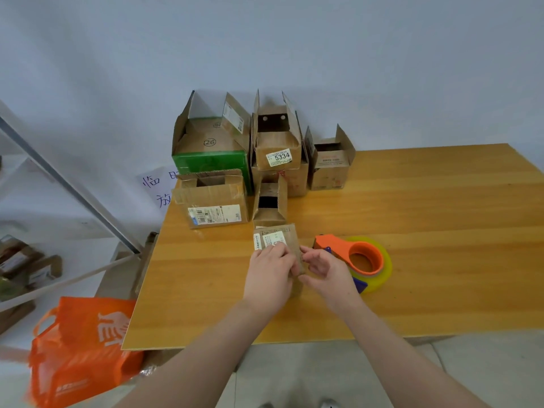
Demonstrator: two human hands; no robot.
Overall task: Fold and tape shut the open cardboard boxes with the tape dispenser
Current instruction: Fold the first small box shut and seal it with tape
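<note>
Small box (276, 235) sits around the middle of the bench (441, 231), a bit toward my edge, just in front of the row of open boxes (331, 166) stacked along the back. Both hands are on it. The left hand (269, 270) has its fingers (281, 250) curled down over the labelled top. The right hand (328, 270) is pinching the near right corner between thumb and fingertips. So both are clamped on cardboard, neither is loose.

My read is that I'm in the folding step on this one, pressing the flaps down. No tape is on it that I can see. The near end is buried under the hands, so I can't tell how flat the flaps actually are.

The box's long axis runs away from me toward the back row, label face up, far end pointing at the little open carton behind it.

Next move, I reckon: keep the left hand pinning the flaps and free the right to grab the tape dispenser (363, 257). It's lying flat just to the right, nearly touching that hand. Then pull the strip along the seam. If the left lets go early, the flaps will probably spring up.

Off the bench's left edge there's an orange bag (82, 348) on the floor.
</note>
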